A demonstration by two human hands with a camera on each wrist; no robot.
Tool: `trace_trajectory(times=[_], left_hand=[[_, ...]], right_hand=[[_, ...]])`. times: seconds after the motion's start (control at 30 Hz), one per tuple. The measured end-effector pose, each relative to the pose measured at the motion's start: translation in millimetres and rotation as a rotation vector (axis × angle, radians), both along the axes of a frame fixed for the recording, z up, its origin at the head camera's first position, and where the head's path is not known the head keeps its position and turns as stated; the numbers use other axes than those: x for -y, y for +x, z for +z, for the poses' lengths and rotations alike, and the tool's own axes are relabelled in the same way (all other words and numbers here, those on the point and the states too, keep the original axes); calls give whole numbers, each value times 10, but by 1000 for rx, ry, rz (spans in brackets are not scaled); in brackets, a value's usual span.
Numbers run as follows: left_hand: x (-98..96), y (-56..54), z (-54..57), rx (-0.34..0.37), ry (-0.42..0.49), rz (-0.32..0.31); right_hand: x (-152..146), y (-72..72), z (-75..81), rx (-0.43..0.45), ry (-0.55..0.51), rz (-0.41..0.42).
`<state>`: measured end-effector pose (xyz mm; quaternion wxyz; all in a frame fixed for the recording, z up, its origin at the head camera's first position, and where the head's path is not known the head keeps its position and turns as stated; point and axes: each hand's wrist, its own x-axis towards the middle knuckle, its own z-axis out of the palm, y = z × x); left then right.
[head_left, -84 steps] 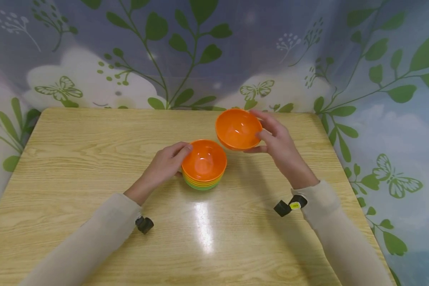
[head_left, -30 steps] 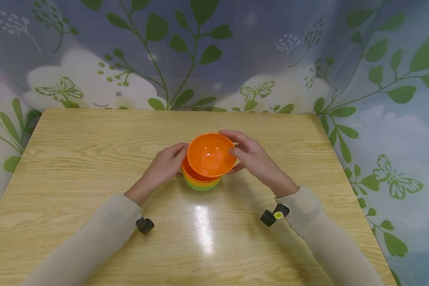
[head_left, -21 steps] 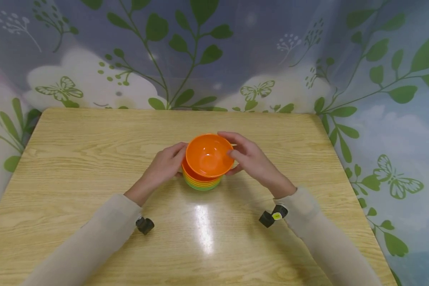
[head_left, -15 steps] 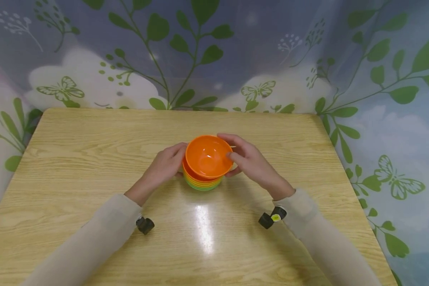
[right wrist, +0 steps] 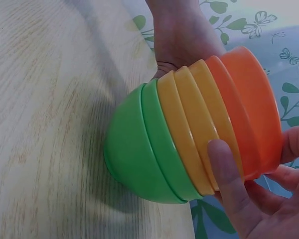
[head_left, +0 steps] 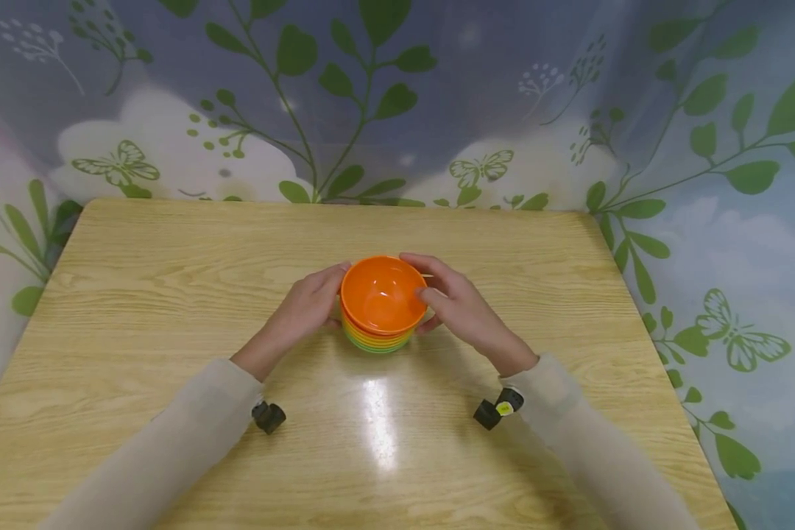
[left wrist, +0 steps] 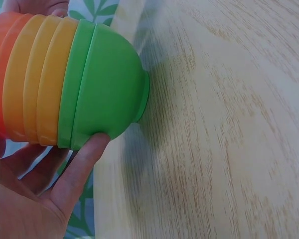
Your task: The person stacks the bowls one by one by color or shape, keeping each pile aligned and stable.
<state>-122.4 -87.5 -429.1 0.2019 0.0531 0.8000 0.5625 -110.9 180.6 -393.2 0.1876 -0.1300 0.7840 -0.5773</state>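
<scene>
A stack of nested bowls stands on the table, with the top orange bowl (head_left: 383,296) seated in it and its rim slightly tilted. In the left wrist view the green bowls (left wrist: 109,82) are lowest, yellow-orange bowls (left wrist: 32,79) sit above them, and orange ones are on top. My left hand (head_left: 310,300) grips the stack's left side, one finger lying along the green bowl. On the other side my right hand (head_left: 456,303) holds the top orange bowl, thumb at its rim; in the right wrist view a finger lies against the yellow-orange bowls (right wrist: 189,112).
The wooden table (head_left: 172,250) has its far edge against a cloth (head_left: 344,96) printed with leaves and butterflies, which also hangs along the right side. A small black wrist camera (head_left: 268,417) is strapped at the left cuff, another black camera (head_left: 489,414) at the right.
My right hand has brought the orange bowl from the far right, leftward and down onto the stack, where it now sits nested. My left hand has stayed at the stack's side.
</scene>
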Motion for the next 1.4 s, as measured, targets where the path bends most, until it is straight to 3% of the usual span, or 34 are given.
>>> trace_trajectory(times=[0.3,1.07,1.4], left_hand=[[-13,2,17,24,21,15],[-12,12,23,2,39,1],[75,-84,-22,-19,-30,-11]], right_hand=[[12,12,-45,0,9,-13],[22,25,-93,-83,2,-14],[-104,-108,-67,-93,110,-95]])
